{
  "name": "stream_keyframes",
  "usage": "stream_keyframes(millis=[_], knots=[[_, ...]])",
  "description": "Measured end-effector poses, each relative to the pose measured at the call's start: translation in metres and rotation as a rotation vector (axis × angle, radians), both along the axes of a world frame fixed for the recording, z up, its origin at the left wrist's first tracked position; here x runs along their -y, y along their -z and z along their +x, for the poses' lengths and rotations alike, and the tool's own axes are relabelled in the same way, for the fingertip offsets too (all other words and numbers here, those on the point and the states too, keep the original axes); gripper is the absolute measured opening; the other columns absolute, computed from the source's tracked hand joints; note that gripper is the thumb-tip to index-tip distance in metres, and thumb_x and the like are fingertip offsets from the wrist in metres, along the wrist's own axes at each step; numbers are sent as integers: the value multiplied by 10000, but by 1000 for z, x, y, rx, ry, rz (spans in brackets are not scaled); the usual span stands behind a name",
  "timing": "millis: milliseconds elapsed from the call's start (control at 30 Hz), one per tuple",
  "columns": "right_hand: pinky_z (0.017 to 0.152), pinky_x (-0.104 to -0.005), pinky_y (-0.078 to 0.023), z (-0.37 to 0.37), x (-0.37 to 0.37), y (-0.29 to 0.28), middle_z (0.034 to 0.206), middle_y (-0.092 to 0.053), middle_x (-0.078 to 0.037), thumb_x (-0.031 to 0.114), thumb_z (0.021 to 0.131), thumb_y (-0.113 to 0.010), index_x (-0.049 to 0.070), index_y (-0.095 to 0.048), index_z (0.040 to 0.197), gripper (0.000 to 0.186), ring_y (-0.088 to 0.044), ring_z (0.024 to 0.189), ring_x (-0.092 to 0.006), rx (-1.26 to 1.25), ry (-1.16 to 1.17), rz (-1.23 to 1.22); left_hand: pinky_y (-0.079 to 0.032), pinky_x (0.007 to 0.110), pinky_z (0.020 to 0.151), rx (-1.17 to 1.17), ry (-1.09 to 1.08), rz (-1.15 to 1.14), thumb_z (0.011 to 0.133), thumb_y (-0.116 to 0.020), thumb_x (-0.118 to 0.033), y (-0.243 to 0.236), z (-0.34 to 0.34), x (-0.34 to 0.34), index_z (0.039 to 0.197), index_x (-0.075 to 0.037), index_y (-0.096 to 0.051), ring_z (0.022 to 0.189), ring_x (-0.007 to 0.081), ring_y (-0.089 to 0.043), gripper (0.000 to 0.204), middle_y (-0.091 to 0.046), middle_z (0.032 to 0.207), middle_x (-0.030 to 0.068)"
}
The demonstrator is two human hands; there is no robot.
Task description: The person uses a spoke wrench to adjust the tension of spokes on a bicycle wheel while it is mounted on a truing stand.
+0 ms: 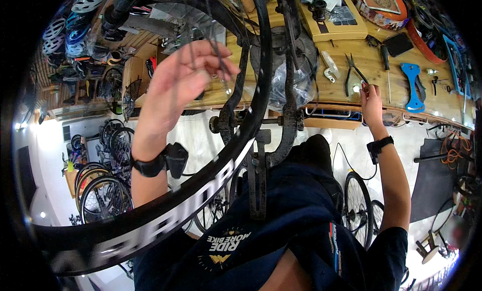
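A black bicycle wheel rim (262,90) with white lettering sweeps across the view, standing in a dark truing stand (290,98). Behind its blurred spokes, my left hand (173,83) is raised with fingers loosely bent and apart, apparently holding nothing. My right hand (371,101) reaches to the bench edge, its fingers closed around one handle of the pliers (348,76). Those pliers lie on the wooden bench with their handles spread. Left of them are a small pale tool (330,67) and a clear plastic bag (291,85).
The wooden bench (321,100) bears a screwdriver (385,60), a blue flat tool (413,85), a dark pad (399,44) and a cardboard box (346,30). Helmets (75,32) hang at far left. Several bicycles (106,195) stand behind on the left. A stool (427,248) is at lower right.
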State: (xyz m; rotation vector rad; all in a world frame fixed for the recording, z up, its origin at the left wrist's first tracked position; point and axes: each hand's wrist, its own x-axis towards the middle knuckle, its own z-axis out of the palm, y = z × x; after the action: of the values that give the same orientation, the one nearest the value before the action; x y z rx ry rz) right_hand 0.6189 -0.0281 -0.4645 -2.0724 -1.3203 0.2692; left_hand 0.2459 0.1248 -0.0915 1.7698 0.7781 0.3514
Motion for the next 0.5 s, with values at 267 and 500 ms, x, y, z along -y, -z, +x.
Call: stream_keyframes(millis=[267, 500], knots=[[832, -265, -525, -64, -20, -192, 1042, -661, -106, 28, 843, -689, -50, -579, 1126, 313, -638, 913, -130, -782, -296, 205, -429, 318, 953, 151, 5, -17, 892, -632, -241, 34, 2, -11, 1278, 25, -505, 1047, 178, -577, 486, -620, 1153, 134], [872, -255, -508, -126, -32, -320, 1075, -631, -80, -59, 793, -712, -29, -561, 1139, 378, -616, 994, -121, -1086, -795, -64, -444, 306, 927, 176, 50, -43, 891, -666, -272, 14, -5, -6, 1250, 41, -532, 1043, 169, -577, 495, -644, 1096, 140]])
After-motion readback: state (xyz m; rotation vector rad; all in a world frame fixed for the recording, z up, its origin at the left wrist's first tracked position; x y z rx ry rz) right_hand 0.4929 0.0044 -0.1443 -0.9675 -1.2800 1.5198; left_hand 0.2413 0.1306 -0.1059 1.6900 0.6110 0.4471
